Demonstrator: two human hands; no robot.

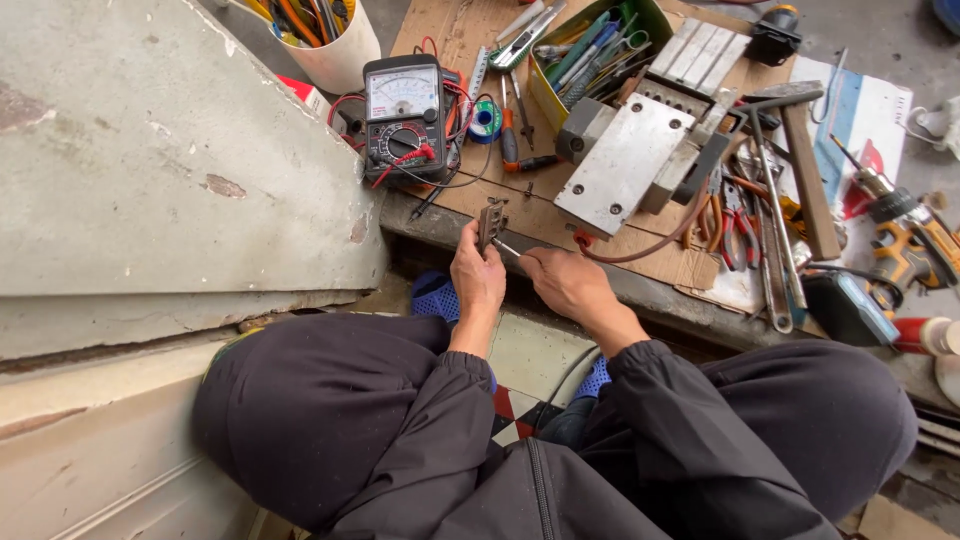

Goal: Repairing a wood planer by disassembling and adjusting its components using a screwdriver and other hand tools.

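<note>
**Small part held at the table edge**

The left hand (478, 275) pinches a small dark metal part (490, 222) upright, just above the table (640, 285) edge. The right hand (565, 280) has its grip pressed around a thin tool (507, 247) whose tip touches the part. A meter (405, 115) sits behind, with pliers (735, 215) to the right.

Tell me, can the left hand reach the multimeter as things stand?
Probably yes, but not freely: the left hand already holds a small metal part. The multimeter stands just beyond it, with nothing between them.
</note>
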